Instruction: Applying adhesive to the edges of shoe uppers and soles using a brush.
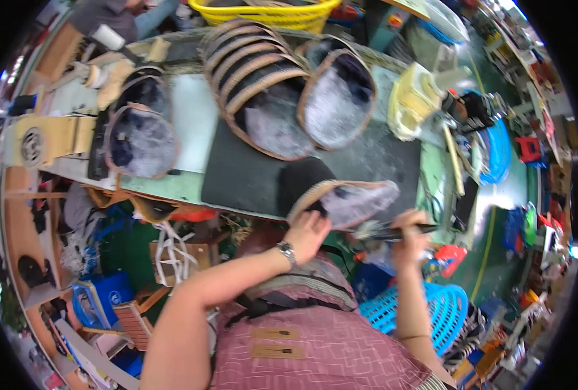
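A black slipper upper with a tan stitched rim and a whitish-grey underside lies tilted at the front edge of the dark work mat. My left hand, with a watch at the wrist, grips its near left end, fingers over the rim. My right hand is closed round the dark handle of a brush; its pale bristle end is blurred and close to the upper's near right edge. Whether the bristles touch it, I cannot tell. Behind, similar slipper uppers stand in an overlapping row, with another beside them.
More uppers sit at the left of the bench. A pale yellow jug stands back right, near a wooden-handled tool. A yellow basket is at the far edge. Below the bench at right is a blue basket.
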A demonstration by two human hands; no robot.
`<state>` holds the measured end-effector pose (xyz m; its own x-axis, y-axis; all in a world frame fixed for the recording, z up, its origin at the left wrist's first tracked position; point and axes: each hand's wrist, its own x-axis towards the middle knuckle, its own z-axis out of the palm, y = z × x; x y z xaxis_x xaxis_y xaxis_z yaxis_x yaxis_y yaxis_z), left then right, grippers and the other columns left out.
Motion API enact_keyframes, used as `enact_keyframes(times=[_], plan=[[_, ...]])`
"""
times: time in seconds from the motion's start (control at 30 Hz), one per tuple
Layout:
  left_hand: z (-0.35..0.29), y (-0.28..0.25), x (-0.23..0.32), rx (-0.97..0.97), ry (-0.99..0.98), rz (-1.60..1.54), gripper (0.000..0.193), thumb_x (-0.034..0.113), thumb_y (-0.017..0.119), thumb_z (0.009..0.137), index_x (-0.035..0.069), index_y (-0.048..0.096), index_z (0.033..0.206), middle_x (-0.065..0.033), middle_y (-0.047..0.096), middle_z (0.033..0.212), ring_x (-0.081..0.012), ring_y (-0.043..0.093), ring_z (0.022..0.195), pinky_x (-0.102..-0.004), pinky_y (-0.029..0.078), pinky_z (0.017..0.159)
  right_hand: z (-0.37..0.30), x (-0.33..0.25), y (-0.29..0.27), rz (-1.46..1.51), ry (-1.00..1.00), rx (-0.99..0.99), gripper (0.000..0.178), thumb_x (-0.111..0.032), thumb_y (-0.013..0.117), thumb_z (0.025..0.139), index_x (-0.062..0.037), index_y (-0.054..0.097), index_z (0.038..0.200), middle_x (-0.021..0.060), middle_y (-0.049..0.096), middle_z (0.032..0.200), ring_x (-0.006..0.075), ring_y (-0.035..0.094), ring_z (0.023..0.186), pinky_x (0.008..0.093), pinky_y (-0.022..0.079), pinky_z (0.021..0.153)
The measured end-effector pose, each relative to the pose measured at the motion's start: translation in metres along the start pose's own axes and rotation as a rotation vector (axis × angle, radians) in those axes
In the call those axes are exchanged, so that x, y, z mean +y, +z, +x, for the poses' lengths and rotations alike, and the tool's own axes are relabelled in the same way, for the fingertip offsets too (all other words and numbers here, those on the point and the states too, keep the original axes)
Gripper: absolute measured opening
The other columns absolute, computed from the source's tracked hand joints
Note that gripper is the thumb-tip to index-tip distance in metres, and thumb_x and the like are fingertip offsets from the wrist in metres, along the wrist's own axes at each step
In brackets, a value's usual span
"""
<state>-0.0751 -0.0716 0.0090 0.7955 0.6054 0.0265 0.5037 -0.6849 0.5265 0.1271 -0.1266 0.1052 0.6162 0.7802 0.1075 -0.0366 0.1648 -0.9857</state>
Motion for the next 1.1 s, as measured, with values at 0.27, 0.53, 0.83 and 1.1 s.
enact_keyframes(times=[0.27,0.53,0.83,1.1], plan=[[0.040,-0.071,-0.043,0.576,-0.423,0.006,0.032,0.018,0.060,0.070,0.011,0.055,0.101,-0.0164,0.052,0.106,-0.0353,0.051,0.094,-0.0458,0.040,0.080,0.198,0.007,0.047,-1.078,-0.274,-0.177,0.035,-0.029,0.056,0.074,-0.0054,0.049,0.099,0.0147,0.054,0.071,0.0284,0.055,0.070,0.0362,0.041,0.065],[-0.077,-0.220,-0.209,1.004,-0.841,-0.084,0.039,0.006,0.054,0.072,0.004,0.052,0.111,-0.0201,0.060,0.089,-0.0361,0.058,0.078,-0.0402,0.045,0.068,0.272,0.045,0.094,-1.549,-0.281,-0.312,0.045,-0.036,0.056,0.072,-0.0084,0.045,0.106,0.0218,0.060,0.076,0.0384,0.058,0.074,0.0456,0.044,0.065],[-0.122,-0.276,-0.353,0.800,-0.621,0.691,0.052,0.013,0.063,0.068,0.008,0.045,0.117,-0.0180,0.040,0.119,-0.0336,0.039,0.109,-0.0404,0.033,0.091,0.268,0.062,0.128,-1.668,-0.237,-0.269,0.040,-0.031,0.055,0.074,-0.0063,0.044,0.103,0.0235,0.059,0.074,0.0405,0.057,0.073,0.0478,0.043,0.064],[-0.136,-0.311,-0.399,0.646,-0.823,0.300,0.036,0.007,0.061,0.065,0.017,0.061,0.099,-0.0171,0.060,0.082,-0.0343,0.057,0.078,-0.0400,0.046,0.070,0.281,0.062,0.150,-1.705,-0.140,-0.225,0.043,-0.026,0.058,0.073,-0.0051,0.044,0.107,0.0240,0.059,0.079,0.0394,0.057,0.078,0.0464,0.044,0.068]])
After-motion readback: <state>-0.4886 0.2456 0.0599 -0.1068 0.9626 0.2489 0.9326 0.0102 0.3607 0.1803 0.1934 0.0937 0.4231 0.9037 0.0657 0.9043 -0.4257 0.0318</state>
